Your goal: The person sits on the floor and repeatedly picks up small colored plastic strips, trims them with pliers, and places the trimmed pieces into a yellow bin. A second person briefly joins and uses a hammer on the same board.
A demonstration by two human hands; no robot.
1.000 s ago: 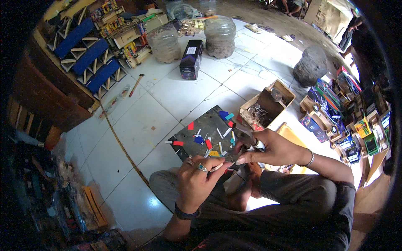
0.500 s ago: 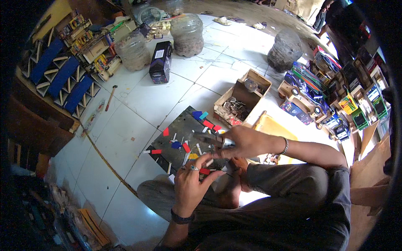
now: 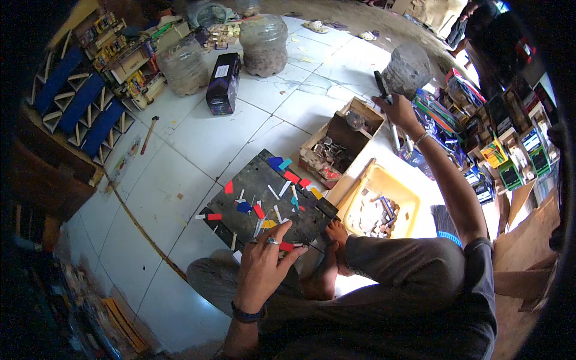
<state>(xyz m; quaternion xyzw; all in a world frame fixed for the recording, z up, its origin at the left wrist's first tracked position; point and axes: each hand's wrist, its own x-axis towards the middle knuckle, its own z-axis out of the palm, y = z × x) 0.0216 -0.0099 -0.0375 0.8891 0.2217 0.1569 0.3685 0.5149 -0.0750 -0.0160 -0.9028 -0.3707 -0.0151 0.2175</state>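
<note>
Board (image 3: 264, 201) w/ coloured scraps under left hand (image 3: 267, 264), fingers loose, maybe pinching red scrap (image 3: 286, 246); right hand (image 3: 396, 108) grips dark tool (image 3: 380, 84).

A flat board (image 3: 264, 201) is lying on the tiled floor (image 3: 198, 135) before the person's knees, with small cut strips (image 3: 258, 211) (scattered loosely) sitting on it. A wooden box (image 3: 342, 139) is standing behind its right corner, and a tray (image 3: 384, 198) is sitting just right of it.
</note>
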